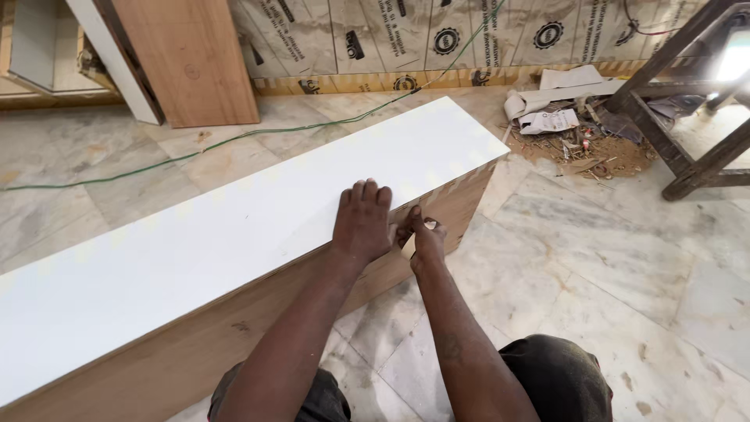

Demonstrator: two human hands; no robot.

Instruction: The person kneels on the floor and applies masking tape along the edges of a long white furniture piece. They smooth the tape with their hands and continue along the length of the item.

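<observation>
We look down on a long box-shaped cabinet panel with a smooth white laminate top (234,227) and bare brown plywood sides, lying across a pale veined marble floor (609,258) from near left to far right. Its top is flat and glossy, its long near edge sharp and straight, and the plywood face below shows a rough grain

Our left hand (362,223) lies palm down on the white top right at the near edge, fingers pressed together and pointing away from us, forearm running straight back toward our knees. Our right hand (424,237) sits just beside it, lower, against the plywood side beneath the edge; its fingers pinch a small pale strip-like piece (409,244), too small for us to tell what it is. The two hands almost touch

Far behind the box a brown plywood sheet (187,59) leans upright against a wall covered in printed protective sheeting (469,35). A thin green wire (195,150) trails over the floor from the far left toward the wall. At the far right stands a dark wooden trestle (672,148), with a heap of sawdust, scraps and crumpled paper (578,133) beside it. Open marble lies to the right of the box and near our dark-trousered knees (555,375)
</observation>
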